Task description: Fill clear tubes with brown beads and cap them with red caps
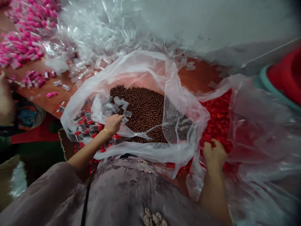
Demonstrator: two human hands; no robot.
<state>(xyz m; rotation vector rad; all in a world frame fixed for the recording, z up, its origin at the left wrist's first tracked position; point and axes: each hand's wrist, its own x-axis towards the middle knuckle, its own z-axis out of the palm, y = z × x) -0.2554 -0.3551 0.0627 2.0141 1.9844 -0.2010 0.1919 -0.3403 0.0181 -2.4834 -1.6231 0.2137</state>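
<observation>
My left hand [113,124] is closed at the edge of a heap of small brown beads [143,106]. At its fingertips is a small clear plastic container [124,120], which it seems to pinch. Several more clear containers [115,108] lie on the beads just beyond. The beads rest in an open, translucent plastic bag [150,58]. To the left, filled containers with red caps [88,121] are piled in the bag's folds. My right hand [215,152] reaches into a bag of red caps [217,116], fingers closed around a red cap [207,138].
Clear containers [101,40] are heaped along the wall at the back of the reddish table [197,75]. Pink-capped pieces [23,47] pile up at far left, near another person's arm [6,100]. A red basin [287,75] stands at right; clear plastic sheeting [270,150] spreads below it.
</observation>
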